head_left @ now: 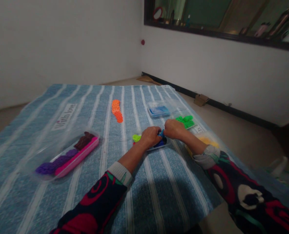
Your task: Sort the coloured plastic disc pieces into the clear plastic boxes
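Between the fingertips of my two hands is a small blue piece [162,133] of what looks like modelling clay. My left hand [149,137] is closed with its fingertips on it, and my right hand [174,129] pinches it from the other side. Both are just above a small clear tray [159,147], which holds a lime green lump [136,138] and dark blue lumps [162,143]. My left hand hides part of this tray. Beside my right hand lie bright green lumps [186,121]; yellow material [208,141] is partly behind my right forearm.
A long clear box [77,159] with purple, brown and pink material stands at left. An orange strip [117,111] lies on the striped cloth [90,198]. Farther back are a blue-filled container [159,111] and a "With love" label [65,116]. Walls rise behind.
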A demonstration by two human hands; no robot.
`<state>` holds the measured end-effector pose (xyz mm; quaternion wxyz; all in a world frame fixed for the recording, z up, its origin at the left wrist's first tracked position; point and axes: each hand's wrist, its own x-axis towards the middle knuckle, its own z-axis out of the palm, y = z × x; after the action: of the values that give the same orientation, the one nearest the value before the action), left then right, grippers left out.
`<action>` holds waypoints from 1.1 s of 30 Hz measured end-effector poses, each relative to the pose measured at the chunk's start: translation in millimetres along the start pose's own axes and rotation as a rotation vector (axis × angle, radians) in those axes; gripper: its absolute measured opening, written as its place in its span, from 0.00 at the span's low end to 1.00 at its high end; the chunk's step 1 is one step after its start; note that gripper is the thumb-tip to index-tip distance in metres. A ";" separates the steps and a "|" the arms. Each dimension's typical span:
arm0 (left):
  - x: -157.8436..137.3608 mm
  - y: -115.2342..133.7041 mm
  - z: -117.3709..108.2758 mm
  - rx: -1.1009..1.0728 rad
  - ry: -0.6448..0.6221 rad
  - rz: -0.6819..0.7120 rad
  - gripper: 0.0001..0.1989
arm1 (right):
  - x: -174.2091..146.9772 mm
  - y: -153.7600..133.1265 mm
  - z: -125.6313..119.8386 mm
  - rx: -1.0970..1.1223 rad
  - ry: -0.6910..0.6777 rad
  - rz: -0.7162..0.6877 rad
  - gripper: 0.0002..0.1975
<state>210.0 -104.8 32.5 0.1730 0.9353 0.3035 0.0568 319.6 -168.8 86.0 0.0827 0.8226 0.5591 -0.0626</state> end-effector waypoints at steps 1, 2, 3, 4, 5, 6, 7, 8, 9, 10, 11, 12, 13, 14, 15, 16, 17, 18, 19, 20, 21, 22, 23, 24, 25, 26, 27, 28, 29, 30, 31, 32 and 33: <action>0.1 0.4 0.5 0.004 0.001 0.001 0.14 | 0.7 0.0 1.0 0.005 -0.008 -0.009 0.19; 0.2 0.8 1.1 0.008 0.003 0.001 0.14 | 1.4 0.2 2.1 0.009 -0.011 -0.017 0.19; 0.4 1.1 1.7 0.012 0.004 0.002 0.14 | 2.1 0.4 3.0 0.011 -0.012 -0.021 0.20; 0.6 1.3 2.3 0.015 0.006 0.003 0.14 | 2.7 0.7 3.9 0.011 -0.012 -0.024 0.20; 0.7 1.4 2.7 0.019 0.007 0.004 0.14 | 3.3 1.0 4.6 0.009 -0.013 -0.025 0.20; 0.9 1.5 3.1 0.021 0.008 0.006 0.14 | 3.7 1.2 5.3 0.007 -0.012 -0.026 0.20; 1.0 1.6 3.4 0.024 0.009 0.009 0.14 | 4.0 1.3 5.9 0.003 -0.009 -0.025 0.20; 1.0 1.5 3.6 0.026 0.010 0.012 0.13 | 4.2 1.3 6.5 -0.001 -0.006 -0.024 0.19; 0.9 1.5 3.9 0.029 0.010 0.014 0.13 | 4.2 1.2 7.2 -0.004 0.000 -0.026 0.19; 0.8 1.4 4.1 0.032 0.010 0.014 0.13 | 4.1 1.0 8.0 -0.008 0.007 -0.032 0.18; 0.7 1.3 4.4 0.035 0.011 0.014 0.13 | 3.9 0.7 8.8 -0.011 0.015 -0.039 0.18; 0.5 1.3 4.6 0.037 0.012 0.012 0.13 | 3.5 0.6 9.7 -0.014 0.022 -0.046 0.17; 0.3 1.2 4.9 0.039 0.013 0.010 0.12 | 3.2 0.5 10.5 -0.015 0.027 -0.055 0.17; 0.1 1.1 5.1 0.040 0.014 0.008 0.12 | 2.8 0.8 11.2 -0.016 0.032 -0.062 0.17; -0.1 1.1 5.2 0.039 0.017 0.007 0.12 | 2.5 1.3 11.6 -0.016 0.040 -0.068 0.16; -0.2 1.1 5.3 0.038 0.020 0.006 0.12 | 2.3 2.2 11.8 -0.014 0.050 -0.073 0.16; -0.4 1.1 5.3 0.036 0.023 0.006 0.12 | 2.1 3.4 11.7 -0.011 0.060 -0.081 0.16; -0.6 1.2 5.2 0.033 0.027 0.006 0.13 | 2.1 5.0 11.4 -0.006 0.068 -0.089 0.15; -0.8 1.4 5.1 0.030 0.030 0.005 0.13 | 2.1 6.8 11.0 0.000 0.073 -0.099 0.15; -1.1 1.6 4.9 0.026 0.034 0.004 0.13 | 2.3 8.7 10.4 0.006 0.075 -0.110 0.15; -1.5 2.0 4.8 0.022 0.037 0.001 0.14 | 2.4 10.7 9.7 0.013 0.074 -0.123 0.14; -1.9 2.4 4.7 0.019 0.039 -0.002 0.14 | 2.6 12.5 9.1 0.018 0.074 -0.135 0.14; -2.4 2.9 4.5 0.016 0.041 -0.007 0.14 | 2.6 14.2 8.4 0.022 0.076 -0.150 0.14; -3.0 3.3 4.4 0.015 0.045 -0.013 0.15 | 2.7 15.5 7.7 0.025 0.079 -0.170 0.15; -3.5 3.7 4.3 0.015 0.051 -0.021 0.16 | 2.7 16.6 7.1 0.026 0.079 -0.197 0.15; -3.9 4.0 4.1 0.015 0.058 -0.030 0.17 | 2.7 17.4 6.3 0.023 0.077 -0.231 0.17; -4.2 4.0 4.0 0.013 0.062 -0.038 0.18 | 3.0 18.0 5.5 0.016 0.071 -0.271 0.18; -4.3 3.8 3.9 0.006 0.064 -0.045 0.18 | 3.6 18.3 4.5 0.003 0.062 -0.309 0.19; -4.1 3.3 3.8 -0.007 0.065 -0.054 0.19 | 4.5 18.5 3.5 -0.014 0.050 -0.343 0.21; -3.8 2.7 3.8 -0.031 0.068 -0.062 0.20 | 6.0 18.6 2.5 -0.034 0.038 -0.366 0.21; -3.2 2.0 3.8 -0.064 0.071 -0.071 0.21 | 7.8 18.7 1.5 -0.054 0.026 -0.381 0.22; -2.6 1.3 4.0 -0.103 0.077 -0.081 0.21 | 10.0 18.7 0.5 -0.071 0.013 -0.391 0.23; -1.8 0.8 4.3 -0.144 0.085 -0.092 0.22 | 12.4 18.6 -0.4 -0.086 -0.003 -0.403 0.23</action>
<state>209.8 -107.7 28.8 0.2291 0.9022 0.3484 0.1103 341.5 -164.1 85.2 0.1045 0.6898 0.7143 -0.0551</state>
